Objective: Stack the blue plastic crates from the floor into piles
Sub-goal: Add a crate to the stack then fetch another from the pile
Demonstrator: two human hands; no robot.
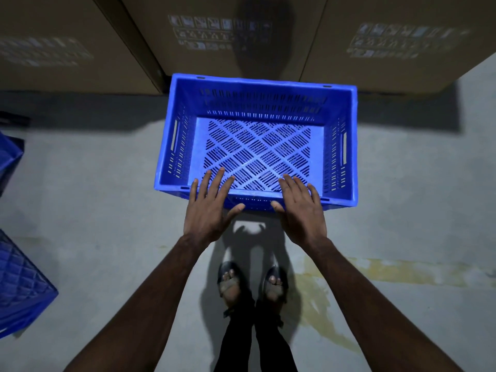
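Observation:
A blue plastic crate (341,108) with a perforated bottom and slotted walls stands open side up in front of me, empty inside. Whether it rests on the floor or on another crate I cannot tell. My left hand (210,208) and my right hand (300,209) are both over its near rim, fingers spread and reaching past the edge, thumbs pointing at each other on the near wall. Neither hand is closed around the rim. Parts of two more blue crates (21,285) (8,159) show at the left edge.
Large brown cardboard boxes (214,36) stand side by side right behind the crate. The grey concrete floor (402,197) has a yellow stain at the right. My feet in dark sandals (230,280) stand just behind the crate.

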